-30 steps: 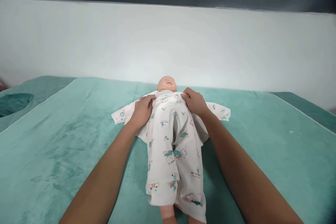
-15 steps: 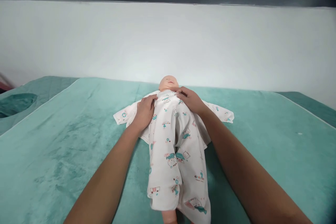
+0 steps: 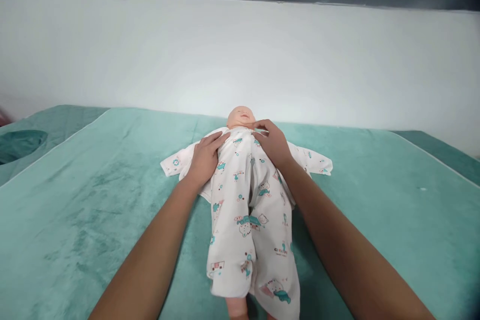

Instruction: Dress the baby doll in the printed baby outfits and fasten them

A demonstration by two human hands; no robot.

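Note:
A baby doll (image 3: 241,116) lies on its back, head away from me, in white clothes with teal and pink cartoon prints. White trousers (image 3: 232,200) cover its front from the upper chest to the shins, over a white long-sleeved top (image 3: 317,161) whose sleeves spread to both sides. My left hand (image 3: 206,156) rests with extended fingers on the left side of the chest. On the other side, my right hand (image 3: 274,144) lies at the upper chest, fingers reaching to the neck and thumb apart on the cloth. Bare feet show partly below the trouser hems.
A teal plush cover (image 3: 93,210) with pale piping lies under the doll. Behind stands a white wall (image 3: 240,55) with a dark band above. A round teal hollow or folded piece (image 3: 22,145) is at the far left.
My left fingers have spread and slid slightly inward over the chest cloth. My right hand has lifted a little, its fingers opening near the neck. The view has shifted slightly.

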